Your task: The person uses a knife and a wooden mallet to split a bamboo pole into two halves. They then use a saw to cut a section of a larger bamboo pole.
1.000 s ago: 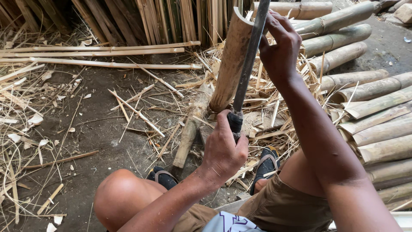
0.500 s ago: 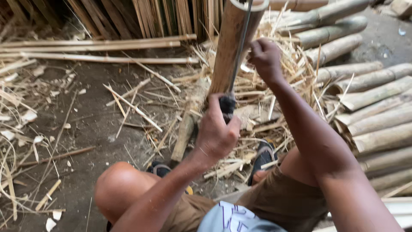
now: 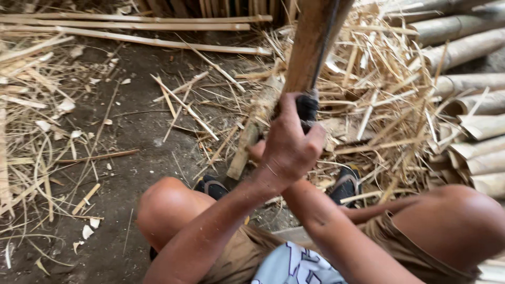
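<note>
While blade sits in split of upright bamboo pole, left hand wraps tight round dark handle, fingers closed. Right hand mostly hidden behind left, low by handle; grip cannot tell. Pole stands between knees, above sandalled feet. Risk, as I judge: blade jumps out of split or pole twists, edge drops toward knees, feet. Half second back, right hand was high on blade spine; now dropped beside handle. Camera closer, pole top out of view.
</note>
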